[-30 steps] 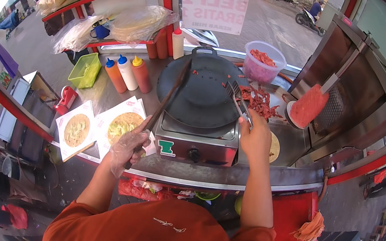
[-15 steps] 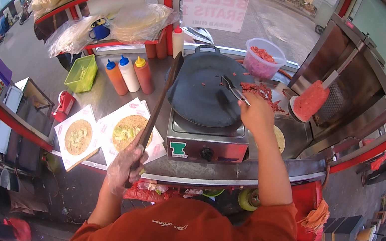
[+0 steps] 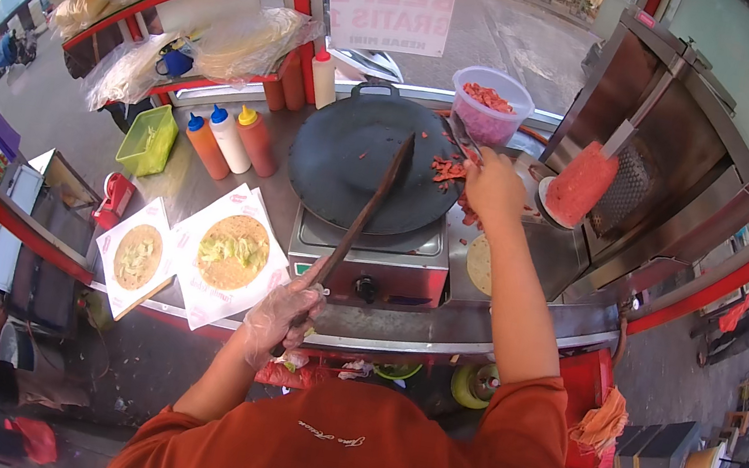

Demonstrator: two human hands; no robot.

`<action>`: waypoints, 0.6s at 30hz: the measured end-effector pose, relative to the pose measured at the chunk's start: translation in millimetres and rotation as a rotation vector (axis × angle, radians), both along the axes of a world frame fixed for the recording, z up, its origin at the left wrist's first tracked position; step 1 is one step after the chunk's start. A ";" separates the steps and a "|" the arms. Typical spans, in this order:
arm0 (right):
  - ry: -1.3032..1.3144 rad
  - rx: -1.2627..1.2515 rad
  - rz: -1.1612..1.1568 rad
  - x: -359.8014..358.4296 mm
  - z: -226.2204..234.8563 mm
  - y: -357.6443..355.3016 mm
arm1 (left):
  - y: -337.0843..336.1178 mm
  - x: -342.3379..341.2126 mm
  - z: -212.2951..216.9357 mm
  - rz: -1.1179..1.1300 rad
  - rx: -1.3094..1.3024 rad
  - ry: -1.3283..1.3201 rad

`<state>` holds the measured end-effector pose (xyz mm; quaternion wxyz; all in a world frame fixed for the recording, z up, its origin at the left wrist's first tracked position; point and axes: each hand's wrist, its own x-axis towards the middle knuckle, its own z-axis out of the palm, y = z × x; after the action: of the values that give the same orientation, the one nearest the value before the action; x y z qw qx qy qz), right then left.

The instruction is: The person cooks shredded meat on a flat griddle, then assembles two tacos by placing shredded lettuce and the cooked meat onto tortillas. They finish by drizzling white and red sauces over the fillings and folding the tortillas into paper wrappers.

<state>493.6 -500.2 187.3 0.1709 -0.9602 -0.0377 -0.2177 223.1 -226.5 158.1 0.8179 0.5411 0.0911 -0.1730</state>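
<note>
In a clear plastic glove, my left hand (image 3: pixel 284 313) is closed round a long, flat, dark brown stick (image 3: pixel 362 217). The stick's far end reaches over the black round griddle pan (image 3: pixel 332 164). My right hand (image 3: pixel 496 190) grips metal tongs (image 3: pixel 461 137) by the pan's right rim. Their tips are at the chopped reddish meat (image 3: pixel 448 169), part of which my hand hides. To the left, two flatbreads topped with shredded greens, a smaller one (image 3: pixel 136 257) and a larger one (image 3: pixel 233 251), lie on white paper. A plain flatbread (image 3: pixel 481 265) sits beneath my right forearm.
The pan rests on a gas stove (image 3: pixel 406 283). Behind it stands a clear tub of red meat (image 3: pixel 490 105); at right, a meat cone (image 3: pixel 580 183) leans by a metal grill. Sauce bottles (image 3: pixel 230 141), a green basket (image 3: pixel 147 139) and a red tape dispenser (image 3: pixel 113 201) stand left.
The stick has swung right from the pan's left edge to over its middle. My right hand and the tongs have moved from above the pan to the meat at its right rim.
</note>
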 end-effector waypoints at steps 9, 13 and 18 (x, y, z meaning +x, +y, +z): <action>0.136 0.058 0.208 -6.5 11.2 -33.4 | -34.1 -11.7 10.2 0.263 -0.034 -0.040; 0.101 -0.010 0.312 -42.7 -5.6 -54.1 | -56.9 -14.6 3.8 0.237 -0.068 -0.044; 0.004 0.140 0.229 -40.9 -24.3 -70.8 | -91.6 1.5 1.3 0.124 0.038 -0.030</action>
<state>452.7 -571.0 163.0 0.2612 -0.9358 -0.1315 -0.1969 224.6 -318.1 159.4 0.8179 0.5523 0.1154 -0.1123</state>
